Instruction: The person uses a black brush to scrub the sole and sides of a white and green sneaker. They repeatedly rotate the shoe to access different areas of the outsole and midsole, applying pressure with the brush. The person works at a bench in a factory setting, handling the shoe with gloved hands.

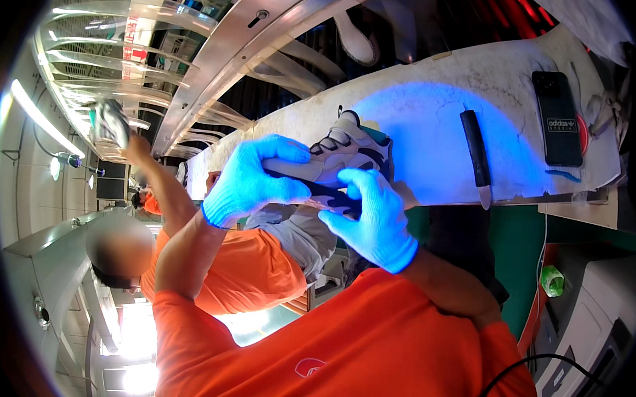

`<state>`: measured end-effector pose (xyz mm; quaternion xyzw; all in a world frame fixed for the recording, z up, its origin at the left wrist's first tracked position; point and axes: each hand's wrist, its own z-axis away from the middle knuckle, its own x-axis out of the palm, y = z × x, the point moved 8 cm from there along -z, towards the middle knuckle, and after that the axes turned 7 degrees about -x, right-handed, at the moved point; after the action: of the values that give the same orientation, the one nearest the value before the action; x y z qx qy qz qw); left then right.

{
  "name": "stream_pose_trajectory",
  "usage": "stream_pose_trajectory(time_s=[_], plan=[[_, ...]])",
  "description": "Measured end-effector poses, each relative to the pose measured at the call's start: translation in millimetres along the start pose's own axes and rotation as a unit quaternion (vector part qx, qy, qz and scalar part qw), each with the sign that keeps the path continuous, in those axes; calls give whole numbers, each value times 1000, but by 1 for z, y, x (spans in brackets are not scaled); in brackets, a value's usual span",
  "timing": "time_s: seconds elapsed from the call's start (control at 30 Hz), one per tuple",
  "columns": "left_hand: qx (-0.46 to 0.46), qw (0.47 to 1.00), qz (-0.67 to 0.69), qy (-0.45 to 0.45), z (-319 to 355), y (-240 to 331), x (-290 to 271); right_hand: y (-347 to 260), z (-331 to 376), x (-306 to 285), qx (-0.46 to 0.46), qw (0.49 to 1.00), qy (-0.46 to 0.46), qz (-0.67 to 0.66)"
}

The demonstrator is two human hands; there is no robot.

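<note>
A grey and white sneaker (341, 153) with dark patches and straps is held over the edge of the pale worktop (436, 90), under blue light. My left hand (255, 178), in a knitted glove, grips one end of the sneaker, thumb along its lower side. The gloved fingers of my right hand (374, 219) are bent around the lower side near the other end. Between the hands runs a dark sole edge (332, 198), partly covered by the fingers. What lies under my right fingertips is hidden.
To the right on the worktop lie a black-handled knife (476, 152) and a black phone (557, 120). Beyond the worktop runs a metal-railed conveyor (254, 25) carrying a pale shoe (357, 40). At left, a co-worker in an orange shirt (237, 273) lifts another shoe (112, 122).
</note>
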<state>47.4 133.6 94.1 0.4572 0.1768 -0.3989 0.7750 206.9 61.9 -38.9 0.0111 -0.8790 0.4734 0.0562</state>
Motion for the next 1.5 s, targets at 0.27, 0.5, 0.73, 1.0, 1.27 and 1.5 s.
stream_pose_trajectory(time_s=[0.27, 0.5, 0.73, 1.0, 1.27, 1.5], plan=[[9, 1000, 8, -24, -8, -5, -4, 12, -9, -3, -4, 999, 10, 34], [52, 998, 0, -42, -18, -23, -13, 18, -15, -1, -30, 996, -5, 85], [78, 995, -19, -66, -26, -25, -18, 21, -25, -1, -36, 997, -11, 65], [22, 998, 28, -50, -25, -18, -15, 15, -21, 1, 10, 999, -10, 33], [62, 997, 0, -52, -26, -12, -15, 15, -22, -5, 0, 998, -24, 52], [32, 997, -34, -63, -33, -11, -20, 25, -34, -17, -21, 998, -9, 58]])
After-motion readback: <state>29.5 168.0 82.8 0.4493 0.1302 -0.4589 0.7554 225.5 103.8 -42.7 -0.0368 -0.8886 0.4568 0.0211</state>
